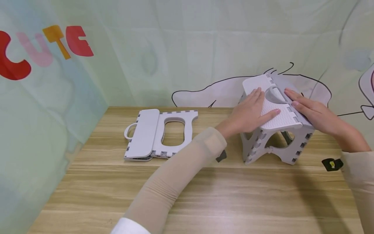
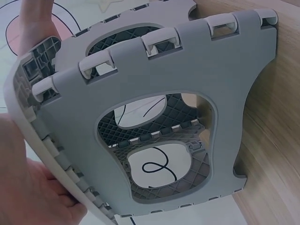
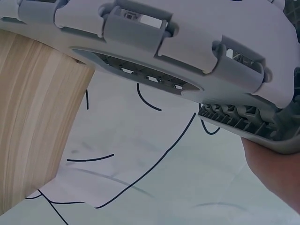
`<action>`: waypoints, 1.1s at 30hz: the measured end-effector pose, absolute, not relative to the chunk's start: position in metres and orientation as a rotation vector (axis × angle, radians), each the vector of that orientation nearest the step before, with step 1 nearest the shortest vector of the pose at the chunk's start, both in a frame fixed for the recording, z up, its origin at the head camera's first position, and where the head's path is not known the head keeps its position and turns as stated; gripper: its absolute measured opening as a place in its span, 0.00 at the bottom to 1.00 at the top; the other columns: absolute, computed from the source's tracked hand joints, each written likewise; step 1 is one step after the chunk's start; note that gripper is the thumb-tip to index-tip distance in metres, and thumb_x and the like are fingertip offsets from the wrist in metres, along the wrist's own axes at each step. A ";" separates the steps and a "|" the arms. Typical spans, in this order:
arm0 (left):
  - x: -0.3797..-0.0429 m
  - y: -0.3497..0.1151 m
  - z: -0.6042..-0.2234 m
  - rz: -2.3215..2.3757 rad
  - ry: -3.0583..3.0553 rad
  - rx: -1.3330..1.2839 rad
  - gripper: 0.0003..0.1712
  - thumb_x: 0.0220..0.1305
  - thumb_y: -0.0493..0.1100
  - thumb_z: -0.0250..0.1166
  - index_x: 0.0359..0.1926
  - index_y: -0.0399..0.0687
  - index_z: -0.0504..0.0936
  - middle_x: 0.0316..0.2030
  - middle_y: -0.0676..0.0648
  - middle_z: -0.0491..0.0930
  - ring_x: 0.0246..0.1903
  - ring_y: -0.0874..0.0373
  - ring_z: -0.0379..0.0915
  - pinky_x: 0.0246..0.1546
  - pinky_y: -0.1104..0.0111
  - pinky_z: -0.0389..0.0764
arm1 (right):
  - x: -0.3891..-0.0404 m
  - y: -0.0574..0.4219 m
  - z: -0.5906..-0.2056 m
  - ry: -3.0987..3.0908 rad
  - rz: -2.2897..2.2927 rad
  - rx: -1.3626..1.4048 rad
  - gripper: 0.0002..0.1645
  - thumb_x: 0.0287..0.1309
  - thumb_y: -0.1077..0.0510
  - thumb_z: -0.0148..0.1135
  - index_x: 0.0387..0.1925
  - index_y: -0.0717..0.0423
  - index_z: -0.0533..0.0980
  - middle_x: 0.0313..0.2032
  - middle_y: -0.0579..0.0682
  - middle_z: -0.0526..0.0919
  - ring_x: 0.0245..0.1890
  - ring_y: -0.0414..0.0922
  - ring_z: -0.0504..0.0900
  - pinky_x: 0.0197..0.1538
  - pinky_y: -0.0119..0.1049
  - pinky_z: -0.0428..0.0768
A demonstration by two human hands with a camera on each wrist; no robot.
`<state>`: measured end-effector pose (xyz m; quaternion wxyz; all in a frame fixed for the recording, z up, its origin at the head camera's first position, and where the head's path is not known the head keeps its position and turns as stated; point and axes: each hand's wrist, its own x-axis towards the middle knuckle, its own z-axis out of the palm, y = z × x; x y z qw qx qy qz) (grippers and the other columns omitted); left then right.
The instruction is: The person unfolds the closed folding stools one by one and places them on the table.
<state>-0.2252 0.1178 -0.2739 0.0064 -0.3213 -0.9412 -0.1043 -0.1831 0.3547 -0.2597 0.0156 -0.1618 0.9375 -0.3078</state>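
Observation:
A white and grey folding step stool [image 1: 280, 118] stands opened out on its legs at the right side of the table. Its two seat panels meet at a ridge and slope slightly down from the middle fold. My left hand [image 1: 248, 110] lies flat on the left panel, fingers straight and thumb spread. On the right panel rests my right hand [image 1: 317, 113], its fingers extended toward the fold. From the left wrist view, the stool's side leg panel [image 2: 229, 70] shows hinges and a large cut-out. The right wrist view shows the stool's hinged underside edge [image 3: 187, 51] close up.
A second, folded white stool [image 1: 144, 130] lies flat on the wooden table [image 1: 222, 198] to the left, its loop handle pointing left. Printed fabric [image 1: 187, 58] hangs behind the table and along its left side. The standing stool is close to the back fabric.

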 end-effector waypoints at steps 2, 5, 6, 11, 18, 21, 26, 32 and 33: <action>-0.225 0.117 -0.273 -0.311 -2.949 -1.004 0.53 0.70 0.76 0.28 0.79 0.43 0.40 0.78 0.46 0.33 0.76 0.59 0.26 0.70 0.74 0.30 | -0.183 0.354 -0.259 2.921 -0.953 -0.516 0.31 0.79 0.47 0.35 0.79 0.33 0.46 0.78 0.46 0.42 0.76 0.57 0.37 0.61 0.73 0.52; -0.224 0.116 -0.273 -0.294 -2.959 -1.002 0.53 0.69 0.76 0.28 0.79 0.43 0.40 0.78 0.46 0.33 0.76 0.59 0.25 0.70 0.74 0.29 | -0.182 0.353 -0.259 2.926 -0.942 -0.532 0.32 0.79 0.48 0.35 0.79 0.34 0.47 0.78 0.48 0.42 0.76 0.58 0.36 0.65 0.74 0.46; -0.224 0.116 -0.273 -0.288 -2.963 -1.001 0.53 0.69 0.77 0.28 0.79 0.43 0.40 0.78 0.47 0.33 0.76 0.60 0.25 0.70 0.74 0.29 | -0.183 0.353 -0.259 2.926 -0.939 -0.537 0.32 0.79 0.48 0.36 0.79 0.35 0.47 0.78 0.48 0.42 0.76 0.58 0.36 0.66 0.75 0.45; -0.225 0.116 -0.273 -0.275 -2.980 -0.988 0.53 0.68 0.77 0.27 0.79 0.45 0.40 0.78 0.48 0.32 0.76 0.61 0.24 0.70 0.75 0.29 | -0.183 0.352 -0.260 2.924 -0.925 -0.539 0.32 0.79 0.48 0.37 0.79 0.36 0.47 0.78 0.48 0.42 0.76 0.59 0.35 0.66 0.75 0.42; -0.225 0.116 -0.271 -0.247 -2.995 -0.979 0.53 0.68 0.77 0.28 0.79 0.47 0.42 0.79 0.49 0.33 0.75 0.62 0.24 0.70 0.75 0.31 | -0.184 0.350 -0.259 2.939 -0.880 -0.544 0.32 0.79 0.49 0.38 0.79 0.39 0.47 0.78 0.50 0.43 0.77 0.58 0.36 0.66 0.76 0.44; -0.225 0.116 -0.271 -0.227 -2.998 -0.978 0.52 0.68 0.77 0.28 0.79 0.47 0.42 0.79 0.49 0.33 0.76 0.62 0.25 0.70 0.75 0.31 | -0.184 0.349 -0.259 2.942 -0.860 -0.555 0.33 0.79 0.50 0.38 0.79 0.40 0.46 0.78 0.51 0.43 0.76 0.59 0.36 0.65 0.76 0.45; -0.225 0.117 -0.270 -0.190 -2.998 -0.987 0.53 0.68 0.77 0.28 0.79 0.47 0.43 0.79 0.49 0.34 0.76 0.61 0.25 0.71 0.74 0.31 | -0.184 0.348 -0.259 2.961 -0.811 -0.581 0.33 0.79 0.51 0.38 0.79 0.43 0.47 0.78 0.53 0.44 0.76 0.61 0.38 0.66 0.76 0.44; -0.226 0.117 -0.268 -0.178 -3.011 -0.979 0.53 0.68 0.78 0.29 0.80 0.47 0.43 0.79 0.49 0.34 0.76 0.62 0.25 0.71 0.74 0.32 | -0.185 0.347 -0.258 2.987 -0.738 -0.600 0.32 0.79 0.50 0.39 0.79 0.44 0.48 0.78 0.54 0.46 0.76 0.62 0.40 0.66 0.75 0.47; -0.226 0.117 -0.268 -0.181 -3.012 -0.977 0.53 0.68 0.78 0.29 0.80 0.48 0.43 0.79 0.49 0.34 0.76 0.62 0.26 0.71 0.74 0.32 | -0.185 0.347 -0.257 2.988 -0.728 -0.597 0.32 0.79 0.50 0.39 0.79 0.44 0.48 0.78 0.53 0.46 0.76 0.62 0.41 0.65 0.75 0.47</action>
